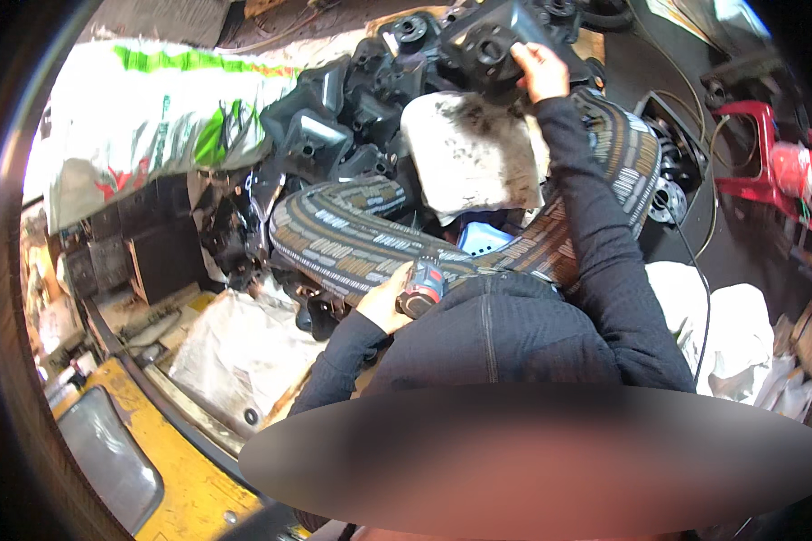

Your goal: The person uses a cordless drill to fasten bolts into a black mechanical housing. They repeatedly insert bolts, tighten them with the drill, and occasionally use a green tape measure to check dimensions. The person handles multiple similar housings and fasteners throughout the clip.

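Observation:
My left hand (386,305) is closed around a blue, red and black cordless power tool (423,285), held low against my lap. My right arm reaches far forward. Its hand (543,74) pinches the edge of a black moulded part with a round, holed hub (487,52), at the front of a heap of similar black parts (314,135). Between my bent legs, in patterned trousers (334,236), lies a pale pad (469,153) with dark stains. A light blue object (485,239) shows partly below it.
White sacks with green print (162,117) lie at the left. A dark box of metal parts (668,194) and a red plastic stool (756,153) stand at the right. Clear plastic sheeting (244,343) and a yellow machine panel (185,473) are at the lower left. A cable (702,298) hangs at my right.

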`<state>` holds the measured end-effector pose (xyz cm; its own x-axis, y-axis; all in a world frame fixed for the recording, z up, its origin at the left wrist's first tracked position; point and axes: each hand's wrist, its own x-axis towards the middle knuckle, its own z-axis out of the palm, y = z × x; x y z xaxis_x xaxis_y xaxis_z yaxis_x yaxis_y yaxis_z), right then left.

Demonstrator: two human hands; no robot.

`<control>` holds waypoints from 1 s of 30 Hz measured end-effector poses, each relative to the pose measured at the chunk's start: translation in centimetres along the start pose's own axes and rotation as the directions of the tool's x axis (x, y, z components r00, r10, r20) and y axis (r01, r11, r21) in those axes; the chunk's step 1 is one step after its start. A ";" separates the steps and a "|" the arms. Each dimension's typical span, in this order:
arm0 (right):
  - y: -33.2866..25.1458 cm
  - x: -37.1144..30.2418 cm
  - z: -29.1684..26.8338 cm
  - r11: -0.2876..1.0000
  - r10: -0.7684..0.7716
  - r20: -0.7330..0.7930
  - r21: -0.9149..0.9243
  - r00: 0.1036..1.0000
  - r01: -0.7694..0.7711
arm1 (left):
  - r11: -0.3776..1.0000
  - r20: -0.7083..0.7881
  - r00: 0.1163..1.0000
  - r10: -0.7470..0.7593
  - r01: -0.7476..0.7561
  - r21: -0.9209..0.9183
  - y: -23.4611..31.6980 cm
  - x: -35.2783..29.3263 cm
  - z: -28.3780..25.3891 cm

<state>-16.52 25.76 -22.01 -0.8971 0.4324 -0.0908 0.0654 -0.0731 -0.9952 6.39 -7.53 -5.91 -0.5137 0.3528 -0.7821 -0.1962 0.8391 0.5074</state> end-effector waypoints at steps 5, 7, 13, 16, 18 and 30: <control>-0.5 5.8 1.0 0.973 -0.040 0.136 -0.219 0.990 0.070 | 0.973 -0.041 0.972 0.230 -0.228 0.047 -5.3 1.5 -8.3; -0.3 6.7 2.1 0.936 -0.031 0.187 -0.339 0.982 0.094 | 0.926 -0.246 0.894 0.376 -0.375 0.050 -6.7 6.3 -12.6; 1.5 6.7 7.4 0.929 0.011 0.337 -0.352 0.941 0.116 | 0.902 -0.580 0.815 -0.013 0.260 0.345 -11.6 25.0 -24.5; 2.7 6.5 10.5 0.940 0.041 0.424 -0.323 0.905 0.109 | 0.814 -0.722 0.673 -0.162 0.505 0.288 -14.8 29.0 -27.8; 3.7 6.2 12.6 0.936 0.113 0.438 -0.349 0.892 0.052 | 0.812 -0.818 0.571 -0.071 0.509 0.284 -15.9 30.5 -29.1; 13.7 5.3 11.7 0.668 0.273 0.355 -0.739 0.894 0.090 | 0.546 -0.780 0.625 0.030 0.643 0.537 -18.0 33.2 -32.9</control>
<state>-25.50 16.54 -35.68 -0.9393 0.0473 -0.3398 0.2863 0.6539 -0.7003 -34.67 -24.54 -29.09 -0.9785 -0.0769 -0.1914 0.0108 0.9075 -0.4199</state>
